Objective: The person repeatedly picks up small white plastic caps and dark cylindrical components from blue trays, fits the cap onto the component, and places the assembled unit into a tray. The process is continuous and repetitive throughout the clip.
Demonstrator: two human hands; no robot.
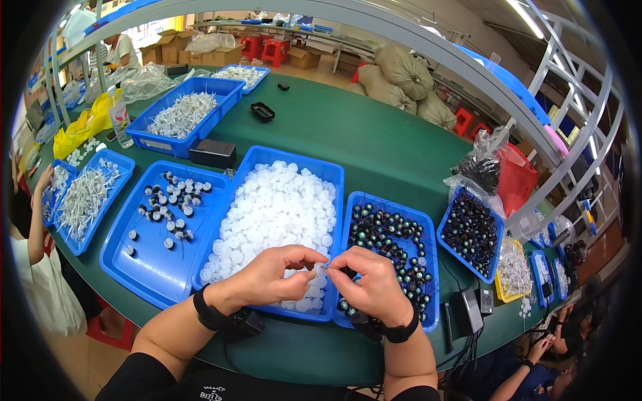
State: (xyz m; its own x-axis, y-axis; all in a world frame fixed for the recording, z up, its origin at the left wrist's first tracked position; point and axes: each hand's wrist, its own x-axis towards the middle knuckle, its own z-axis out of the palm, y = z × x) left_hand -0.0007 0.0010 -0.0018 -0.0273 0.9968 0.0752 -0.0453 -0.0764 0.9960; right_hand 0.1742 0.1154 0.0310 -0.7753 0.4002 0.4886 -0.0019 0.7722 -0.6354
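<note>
My left hand (284, 273) is closed in a pinch above a blue tray (338, 194) heaped with white translucent plastic caps (281, 200). At its fingertips is one small white cap (319, 269). My right hand (369, 279) meets it from the right, thumb and forefinger pinched together at the cap's edge; what those fingers hold is too small to tell. Partly under my right hand lies a blue tray (435, 294) of dark round parts (394, 234) with thin wires. Left of the caps, a blue tray (144, 274) contains several black-and-white assembled pieces (174, 204).
A black box (212, 153) stands behind the trays, near a deep blue bin (180, 144) of white stemmed parts. Another blue tray (471, 230) of dark parts sits at right, beside a power adapter (467, 311) with cables. Other people work at both sides. A metal frame arches overhead.
</note>
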